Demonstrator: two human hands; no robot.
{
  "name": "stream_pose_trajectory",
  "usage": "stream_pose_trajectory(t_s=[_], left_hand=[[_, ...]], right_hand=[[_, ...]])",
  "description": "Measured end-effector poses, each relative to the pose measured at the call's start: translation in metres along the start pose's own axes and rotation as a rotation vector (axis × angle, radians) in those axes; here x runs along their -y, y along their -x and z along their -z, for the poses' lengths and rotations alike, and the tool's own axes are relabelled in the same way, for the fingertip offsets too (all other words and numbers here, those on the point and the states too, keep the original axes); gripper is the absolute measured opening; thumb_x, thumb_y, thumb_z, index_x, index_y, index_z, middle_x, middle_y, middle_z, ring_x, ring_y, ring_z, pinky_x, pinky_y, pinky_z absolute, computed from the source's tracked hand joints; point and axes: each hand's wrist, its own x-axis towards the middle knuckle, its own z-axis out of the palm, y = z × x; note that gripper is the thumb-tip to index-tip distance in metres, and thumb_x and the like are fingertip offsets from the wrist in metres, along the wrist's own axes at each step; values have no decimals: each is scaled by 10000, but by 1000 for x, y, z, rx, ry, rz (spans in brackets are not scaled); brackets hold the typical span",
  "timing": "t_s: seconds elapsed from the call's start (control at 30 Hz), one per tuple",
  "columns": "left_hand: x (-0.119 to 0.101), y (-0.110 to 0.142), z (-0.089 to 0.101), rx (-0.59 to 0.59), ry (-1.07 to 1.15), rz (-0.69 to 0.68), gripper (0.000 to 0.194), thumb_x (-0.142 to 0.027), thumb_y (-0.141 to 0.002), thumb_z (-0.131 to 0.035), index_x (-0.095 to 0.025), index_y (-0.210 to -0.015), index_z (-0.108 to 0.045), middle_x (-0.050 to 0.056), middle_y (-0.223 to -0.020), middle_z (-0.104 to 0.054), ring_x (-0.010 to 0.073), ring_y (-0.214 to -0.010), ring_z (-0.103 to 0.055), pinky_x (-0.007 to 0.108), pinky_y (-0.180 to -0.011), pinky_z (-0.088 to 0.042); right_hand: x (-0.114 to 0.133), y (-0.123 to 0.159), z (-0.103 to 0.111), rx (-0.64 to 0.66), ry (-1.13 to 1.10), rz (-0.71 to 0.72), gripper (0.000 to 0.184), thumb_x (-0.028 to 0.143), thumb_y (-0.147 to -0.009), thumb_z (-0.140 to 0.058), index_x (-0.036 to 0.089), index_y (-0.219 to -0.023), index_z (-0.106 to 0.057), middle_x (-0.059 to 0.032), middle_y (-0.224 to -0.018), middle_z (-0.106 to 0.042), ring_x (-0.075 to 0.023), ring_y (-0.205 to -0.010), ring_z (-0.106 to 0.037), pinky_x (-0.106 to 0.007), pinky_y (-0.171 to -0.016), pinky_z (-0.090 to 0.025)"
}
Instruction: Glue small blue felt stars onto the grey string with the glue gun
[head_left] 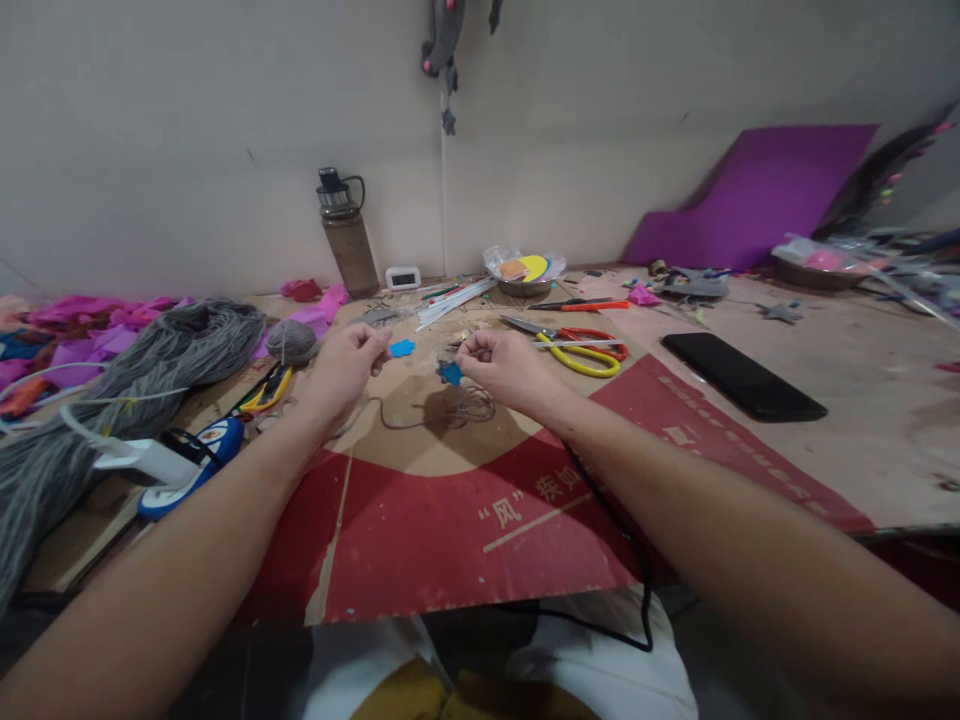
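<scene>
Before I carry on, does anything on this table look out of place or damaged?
Yes: a black cable droops over the front edge of the red-printed cardboard, in a loop that might snag. The cardboard looks worn, with a ragged pale strip breaking its red print at left.

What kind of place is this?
Probably a small craft workspace, home or workshop unclear: a cluttered table with a skein of gray yarn, yellow-handled scissors and a small blue cut-out at the left hand.
</scene>
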Motion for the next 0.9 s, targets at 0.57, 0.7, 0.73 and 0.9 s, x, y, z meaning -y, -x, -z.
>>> stream_pose_trajectory(t_s=[0.57, 0.7, 0.73, 0.9], left_hand=[[0, 2, -4, 92, 172, 129, 69, -122, -684, -548, -137, -693, -616, 22, -692, -623, 88, -534, -506, 243, -554, -405], [5, 1, -2, 121, 2, 92, 110, -180, -741, -552, -140, -740, -655, 37, -738, -650, 110, -621, -534, 245, -593, -409], [3, 2, -3, 153, -33, 71, 141, -240, -769, -576, -143, -783, -678, 45, -785, -667, 120, -667, -550, 246, -607, -413], [-17, 12, -7, 286, -202, -6, 289, -390, -776, -650, -168, -941, -733, 46, -896, -710, 136, -748, -576, 246, -637, -413]], right_hand=[[1, -2, 5, -13, -13, -7, 91, 236, -745, -561, 177, -693, -607, 28, -597, -546, -102, -542, -433, -252, -536, -317], [2, -1, 5, -2, -6, 2, 95, 239, -751, -563, 172, -703, -611, 22, -601, -560, -101, -535, -437, -250, -526, -312], [3, -1, 5, -1, 2, 13, 99, 240, -754, -564, 169, -706, -613, 18, -607, -568, -103, -540, -447, -249, -530, -316], [3, 0, 4, 26, 68, 71, 134, 257, -780, -552, 166, -725, -634, 10, -608, -575, -107, -552, -469, -243, -531, -310]])
